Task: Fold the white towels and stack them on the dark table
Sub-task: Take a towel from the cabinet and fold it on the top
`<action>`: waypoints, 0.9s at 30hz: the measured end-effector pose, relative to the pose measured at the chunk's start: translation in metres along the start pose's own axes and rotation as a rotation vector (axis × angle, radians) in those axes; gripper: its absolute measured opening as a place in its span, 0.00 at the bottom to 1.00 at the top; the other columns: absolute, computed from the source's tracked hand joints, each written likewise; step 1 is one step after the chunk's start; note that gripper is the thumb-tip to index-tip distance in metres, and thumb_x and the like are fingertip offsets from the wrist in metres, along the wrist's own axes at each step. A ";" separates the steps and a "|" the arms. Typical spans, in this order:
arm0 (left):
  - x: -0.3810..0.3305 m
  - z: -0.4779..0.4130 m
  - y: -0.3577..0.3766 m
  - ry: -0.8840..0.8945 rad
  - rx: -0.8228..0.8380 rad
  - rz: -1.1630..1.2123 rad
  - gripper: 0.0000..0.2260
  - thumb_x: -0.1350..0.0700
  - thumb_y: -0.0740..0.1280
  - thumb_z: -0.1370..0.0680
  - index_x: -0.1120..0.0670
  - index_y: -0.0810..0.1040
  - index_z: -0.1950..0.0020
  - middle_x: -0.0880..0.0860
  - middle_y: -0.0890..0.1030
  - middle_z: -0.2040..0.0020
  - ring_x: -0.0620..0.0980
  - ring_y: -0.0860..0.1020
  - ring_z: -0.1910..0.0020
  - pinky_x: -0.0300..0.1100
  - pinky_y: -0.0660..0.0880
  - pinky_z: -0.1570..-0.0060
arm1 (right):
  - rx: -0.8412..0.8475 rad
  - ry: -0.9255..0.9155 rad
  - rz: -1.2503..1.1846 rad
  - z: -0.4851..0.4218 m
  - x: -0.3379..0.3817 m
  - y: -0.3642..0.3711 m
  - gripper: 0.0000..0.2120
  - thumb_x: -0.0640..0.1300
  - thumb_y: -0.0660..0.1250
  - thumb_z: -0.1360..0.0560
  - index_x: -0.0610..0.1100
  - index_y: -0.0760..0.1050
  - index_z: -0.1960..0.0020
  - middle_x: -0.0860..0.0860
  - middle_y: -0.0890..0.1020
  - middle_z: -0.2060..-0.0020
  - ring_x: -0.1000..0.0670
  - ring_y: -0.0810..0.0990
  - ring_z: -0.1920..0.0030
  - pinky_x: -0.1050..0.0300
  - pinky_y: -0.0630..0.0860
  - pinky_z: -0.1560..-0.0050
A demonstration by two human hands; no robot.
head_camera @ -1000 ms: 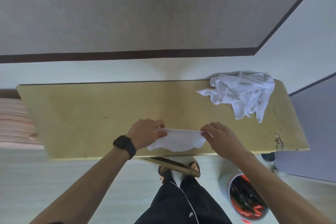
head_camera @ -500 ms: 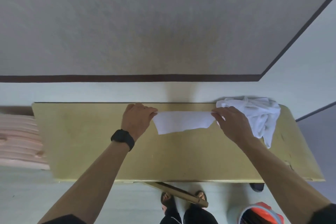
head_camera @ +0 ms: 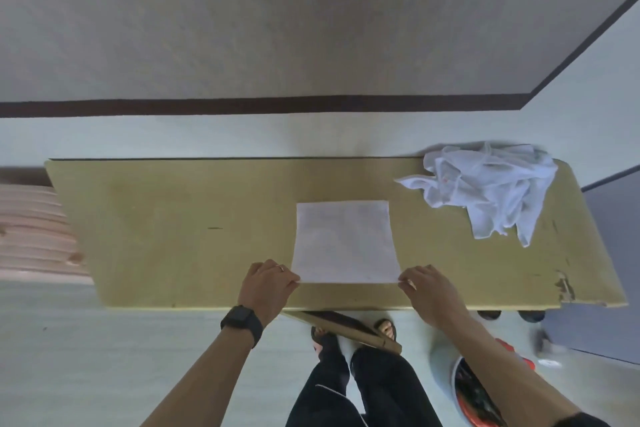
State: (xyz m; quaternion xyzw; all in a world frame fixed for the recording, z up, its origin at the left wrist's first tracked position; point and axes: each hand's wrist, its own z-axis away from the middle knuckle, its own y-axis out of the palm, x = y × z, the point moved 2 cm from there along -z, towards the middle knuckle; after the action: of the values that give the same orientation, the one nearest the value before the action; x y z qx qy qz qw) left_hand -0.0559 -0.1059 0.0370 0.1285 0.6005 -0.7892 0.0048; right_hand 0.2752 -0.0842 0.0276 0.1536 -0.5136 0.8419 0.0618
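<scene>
White towel (head_camera: 344, 241) lies spread flat as a smooth rectangle on the yellow-brown desk (head_camera: 173, 218), right of the desk's middle. Its near edge sits a little back from the desk's front edge.

My left grip (head_camera: 268, 284) pinches the towel's near-left corner between thumb and curled fingers. My right grip (head_camera: 429, 291) pinches the near-right corner the same way. Both rest low on the desk, just inside its front edge. A black watch (head_camera: 242, 321) is on my left wrist, and a ring (head_camera: 281, 267) shows on a left finger.

Half a second ago I held this towel as a narrow strip stretched between both grips. It was close to the desk's far edge, with my right grip beside the heap. Now the cloth is opened out, and both grips have come back to the front edge.

A heap of white towels (head_camera: 485, 187), crumpled and unfolded, sits at the desk's far-right corner, apart from the flat one and in the same place as before.

Below the desk's front edge I see my dark trousers and sandalled feet on the pale floor.
</scene>
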 end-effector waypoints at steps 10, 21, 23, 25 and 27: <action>0.008 0.003 0.040 -0.183 0.193 0.320 0.15 0.53 0.57 0.16 0.44 0.77 0.33 0.47 0.78 0.43 0.49 0.77 0.47 0.41 0.72 0.47 | 0.113 0.177 -0.282 0.005 -0.007 0.037 0.07 0.51 0.64 0.20 0.53 0.80 0.45 0.59 0.82 0.51 0.56 0.78 0.52 0.61 0.71 0.52; 0.030 -0.093 0.058 -0.469 0.060 0.705 0.09 0.52 0.66 0.19 0.45 0.83 0.41 0.45 0.83 0.54 0.45 0.79 0.55 0.36 0.72 0.54 | -0.176 0.486 -0.719 -0.089 -0.019 0.034 0.08 0.49 0.70 0.23 0.50 0.80 0.45 0.55 0.83 0.56 0.57 0.79 0.56 0.73 0.67 0.61; 0.033 -0.096 0.063 -0.464 0.050 0.669 0.09 0.51 0.66 0.20 0.45 0.84 0.43 0.45 0.84 0.52 0.45 0.80 0.54 0.36 0.73 0.53 | -0.181 0.486 -0.707 -0.092 -0.021 0.037 0.08 0.50 0.70 0.23 0.51 0.81 0.44 0.57 0.83 0.57 0.61 0.78 0.57 0.75 0.66 0.62; 0.033 -0.097 0.065 -0.464 0.034 0.639 0.09 0.51 0.66 0.20 0.45 0.84 0.44 0.45 0.84 0.53 0.44 0.80 0.55 0.35 0.72 0.54 | -0.198 0.483 -0.697 -0.093 -0.021 0.038 0.08 0.50 0.70 0.23 0.51 0.81 0.44 0.59 0.82 0.59 0.65 0.77 0.58 0.75 0.67 0.63; 0.033 -0.096 0.065 -0.483 0.025 0.643 0.09 0.52 0.66 0.20 0.45 0.85 0.44 0.46 0.84 0.53 0.46 0.80 0.54 0.37 0.73 0.53 | -0.218 0.466 -0.700 -0.091 -0.019 0.037 0.08 0.50 0.70 0.23 0.52 0.81 0.44 0.59 0.81 0.59 0.66 0.77 0.57 0.76 0.68 0.63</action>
State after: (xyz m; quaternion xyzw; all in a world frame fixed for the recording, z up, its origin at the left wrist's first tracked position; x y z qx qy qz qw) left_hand -0.0583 -0.0280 -0.0549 0.1208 0.5018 -0.7621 0.3908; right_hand 0.2660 -0.0197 -0.0482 0.1171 -0.4886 0.7232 0.4738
